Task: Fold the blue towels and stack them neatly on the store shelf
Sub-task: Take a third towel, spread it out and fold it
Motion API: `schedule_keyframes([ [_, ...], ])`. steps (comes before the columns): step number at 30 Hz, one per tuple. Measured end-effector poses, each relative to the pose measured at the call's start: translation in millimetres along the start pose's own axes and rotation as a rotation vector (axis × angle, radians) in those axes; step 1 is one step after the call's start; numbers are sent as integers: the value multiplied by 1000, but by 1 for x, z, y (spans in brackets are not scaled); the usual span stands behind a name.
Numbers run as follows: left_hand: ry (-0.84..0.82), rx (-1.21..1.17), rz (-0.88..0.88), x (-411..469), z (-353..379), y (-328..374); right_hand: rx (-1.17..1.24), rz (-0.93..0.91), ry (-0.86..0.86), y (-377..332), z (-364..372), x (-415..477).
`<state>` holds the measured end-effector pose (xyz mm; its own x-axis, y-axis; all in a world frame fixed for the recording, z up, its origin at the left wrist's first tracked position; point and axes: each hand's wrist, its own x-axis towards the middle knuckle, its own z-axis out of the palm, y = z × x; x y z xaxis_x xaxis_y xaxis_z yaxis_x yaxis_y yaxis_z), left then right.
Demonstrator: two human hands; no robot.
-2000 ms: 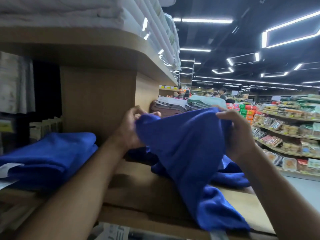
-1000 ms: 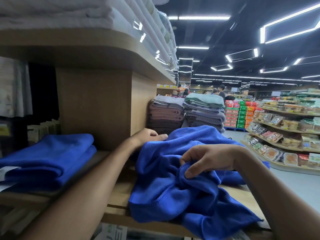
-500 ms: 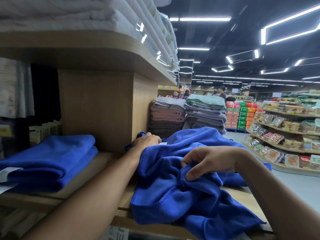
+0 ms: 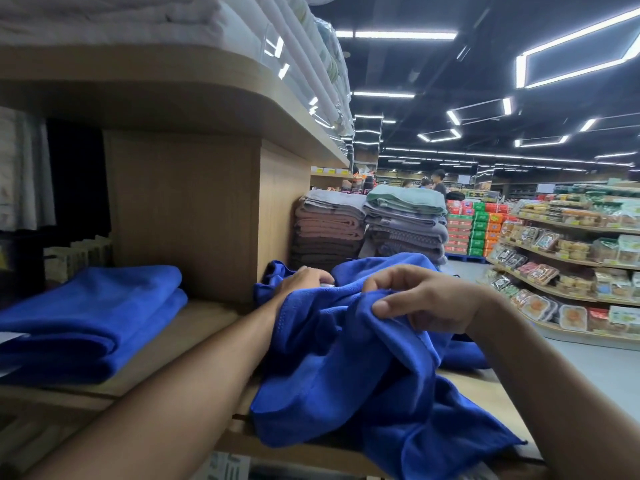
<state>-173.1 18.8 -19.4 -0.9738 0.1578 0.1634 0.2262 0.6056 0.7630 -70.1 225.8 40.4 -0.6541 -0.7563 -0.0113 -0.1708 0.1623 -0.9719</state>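
Fingers (image 4: 381, 282) of right hand (image 4: 429, 301): thumb and forefinger pinch a raised ridge of the loose towel (image 4: 346, 372), with the other fingers curled behind it. Fingers of left hand (image 4: 303, 277) bend down into the same cloth at its far edge. We cannot tell whether they pinch or only press, since the tips are sunk in the folds.

Loose towel: crumpled, no fold in it, heaped on the shelf (image 4: 194, 337) to the right of the upright panel (image 4: 187, 209). One end trails over the shelf's front lip. More blue cloth (image 4: 464, 355) shows beneath it, farther right of the panel. We cannot say whether that is a second towel.

In front of the panel and to its left: folded stack (image 4: 93, 313) of blue towels, lying flat on the shelf with edges roughly square.

Progress, our judgement: part done. The stack counts as finished work, but the towel in hand has no clean fold yet. Left to do: find its corners, fold it, carry it past the panel onto the stack, then see to the cloth beneath.
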Motion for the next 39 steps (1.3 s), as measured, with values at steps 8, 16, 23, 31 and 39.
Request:
schedule_keyframes([
  [8, 277, -64, 141, 7, -6, 13, 254, -253, 89, -7, -3, -1],
  [16, 8, -708, 187, -5, -28, 34, 214, -281, 290, -4, -7, 5],
  [23, -76, -735, 89, -7, -22, 36, 276, -301, 346, 1, -7, 9],
  [31, 30, -578, 58, -12, -25, 38, 254, -304, 464, 5, -13, 13],
  [39, -23, -181, 189, -8, -19, 24, -93, -225, 712, 11, -8, 20],
])
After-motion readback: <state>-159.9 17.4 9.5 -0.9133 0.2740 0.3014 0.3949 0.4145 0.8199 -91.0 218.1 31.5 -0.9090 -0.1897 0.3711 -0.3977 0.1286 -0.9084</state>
